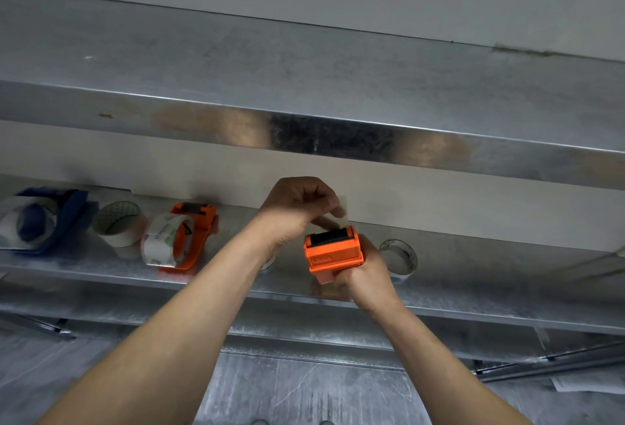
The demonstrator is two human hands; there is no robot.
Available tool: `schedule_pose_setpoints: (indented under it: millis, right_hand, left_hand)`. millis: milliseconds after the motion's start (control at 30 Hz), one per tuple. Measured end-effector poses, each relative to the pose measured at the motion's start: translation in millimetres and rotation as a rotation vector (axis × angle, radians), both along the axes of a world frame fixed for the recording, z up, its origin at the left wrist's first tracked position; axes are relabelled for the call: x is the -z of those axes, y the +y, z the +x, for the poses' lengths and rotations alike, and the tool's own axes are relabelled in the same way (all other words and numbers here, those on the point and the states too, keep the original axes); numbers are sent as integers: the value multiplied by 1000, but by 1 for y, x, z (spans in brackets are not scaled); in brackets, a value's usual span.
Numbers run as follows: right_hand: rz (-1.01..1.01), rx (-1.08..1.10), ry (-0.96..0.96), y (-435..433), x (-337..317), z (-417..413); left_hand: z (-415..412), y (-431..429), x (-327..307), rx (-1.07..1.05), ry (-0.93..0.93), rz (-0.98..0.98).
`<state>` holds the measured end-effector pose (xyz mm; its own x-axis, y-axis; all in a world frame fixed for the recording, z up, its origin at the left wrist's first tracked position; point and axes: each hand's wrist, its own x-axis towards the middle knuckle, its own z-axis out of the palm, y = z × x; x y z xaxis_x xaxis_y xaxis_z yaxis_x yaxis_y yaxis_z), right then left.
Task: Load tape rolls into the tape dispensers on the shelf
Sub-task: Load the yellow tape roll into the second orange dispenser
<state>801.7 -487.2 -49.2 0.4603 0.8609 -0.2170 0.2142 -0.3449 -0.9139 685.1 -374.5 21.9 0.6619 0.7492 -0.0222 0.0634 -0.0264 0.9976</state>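
My right hand [363, 276] grips an orange tape dispenser [333, 250] from below, holding it above the metal shelf [101, 269] with its toothed blade facing up. My left hand [301, 208] pinches the clear tape end [343, 210] just above that blade. A second orange dispenser [194, 235] with a clear roll in it lies on the shelf at left. Beside it stands a loose pale tape roll [118, 223], and a blue dispenser [47, 218] holding a roll lies at far left. A clear roll [399, 257] stands right of my right hand.
An upper metal shelf [338, 133] overhangs just above my hands. A white wall runs behind the shelf. Below lie a lower metal surface [304, 387] and some paper [588, 384] at the right.
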Motion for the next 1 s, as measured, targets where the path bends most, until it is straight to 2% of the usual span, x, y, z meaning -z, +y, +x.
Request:
schedule_pose_setpoints:
  millis: [200,333,533,667,800,933,1000]
  right_hand:
    - [40,19,133,-3,5,2]
    - [36,23,125,-2,9,4]
    - [6,12,85,-1,16,7]
    - [-8,12,90,3,16,8]
    - [-38,-15,162,6,17,10]
    - [-29,85,321,8,23,9]
    - [-27,76,285,10,22,9]
  left_hand:
    - [-2,-1,-2,-16,-33,-50]
    - [-6,1,-3,-31,-49,-62]
    - [-5,6,-8,-1,-20,-18]
    - [-3,7,-11,52,35,82]
    - [-2,10,-9,55,37,138]
    - [-3,15,-6,4,5,143]
    - [-2,16,-6,-3,6,138]
